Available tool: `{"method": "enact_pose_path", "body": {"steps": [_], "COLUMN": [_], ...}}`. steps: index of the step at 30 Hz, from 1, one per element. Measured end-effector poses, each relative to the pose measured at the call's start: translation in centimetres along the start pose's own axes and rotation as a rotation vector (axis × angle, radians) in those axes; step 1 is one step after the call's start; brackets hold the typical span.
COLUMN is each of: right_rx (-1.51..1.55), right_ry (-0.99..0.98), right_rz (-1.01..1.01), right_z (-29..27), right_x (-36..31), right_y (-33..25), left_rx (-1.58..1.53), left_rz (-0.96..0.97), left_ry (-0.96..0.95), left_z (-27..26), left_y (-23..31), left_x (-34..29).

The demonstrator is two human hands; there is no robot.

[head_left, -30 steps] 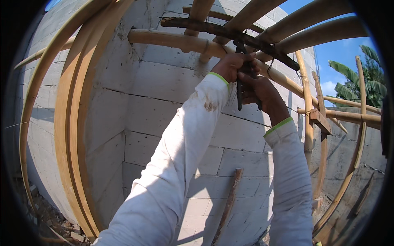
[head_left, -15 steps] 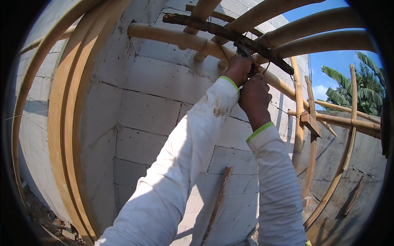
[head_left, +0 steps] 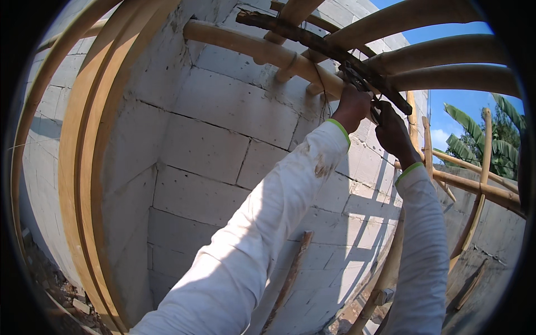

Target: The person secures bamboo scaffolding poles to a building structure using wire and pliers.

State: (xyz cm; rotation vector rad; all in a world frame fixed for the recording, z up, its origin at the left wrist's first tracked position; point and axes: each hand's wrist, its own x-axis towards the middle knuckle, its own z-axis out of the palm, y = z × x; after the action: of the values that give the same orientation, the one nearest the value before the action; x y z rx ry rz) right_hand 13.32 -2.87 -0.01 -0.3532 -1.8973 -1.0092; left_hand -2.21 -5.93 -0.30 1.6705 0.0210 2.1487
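Both my hands are raised under a bamboo frame. My left hand (head_left: 353,107) is closed around a dark metal pair of pliers (head_left: 357,77). The head of the pliers reaches up against a dark, rough wooden strip (head_left: 312,42). My right hand (head_left: 393,127) is closed just to the right, fingers on the lower end of the pliers near a handle; its exact grip is partly hidden. Behind my left hand runs a thick horizontal bamboo pole (head_left: 251,49). Thin tie wire (head_left: 325,92) loops around that pole and hangs down beside my left wrist.
Thick bamboo poles (head_left: 441,58) cross overhead on the right. A pale block wall (head_left: 223,111) stands in front, with a wooden frame (head_left: 84,167) at the left. A wooden stick (head_left: 287,282) leans low on the wall. Upright bamboo (head_left: 484,145) stands at right; rubble (head_left: 72,298) lies lower left.
The view has shifted, and my hands now appear farther right and slightly lower. My right hand has swung outward, its forearm farther from the left one. The pliers stay at the dark strip.
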Motion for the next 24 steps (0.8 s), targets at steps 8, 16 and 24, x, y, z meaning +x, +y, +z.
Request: {"method": "enact_pose_path", "body": {"steps": [8,16,24], "right_rx": [1.395,2.405,1.148], "right_ry": [-0.22,-0.312,-0.365], "right_rz": [0.636,0.296,0.763], "right_z": [5.4,6.2,-1.8], "right_x": [-0.7,-0.2,0.6], "right_y": [-8.8,-12.2,-15.9], "left_rx": [0.66,0.416,-0.054], "left_rz": [0.099,-0.175,-0.3], "left_ry": [0.07,-0.163,-0.287], "left_z": [-5.1,-6.3,-6.1], "left_y": [2.6,6.1,5.1], "left_x": [-0.9,0.1,0.7]}}
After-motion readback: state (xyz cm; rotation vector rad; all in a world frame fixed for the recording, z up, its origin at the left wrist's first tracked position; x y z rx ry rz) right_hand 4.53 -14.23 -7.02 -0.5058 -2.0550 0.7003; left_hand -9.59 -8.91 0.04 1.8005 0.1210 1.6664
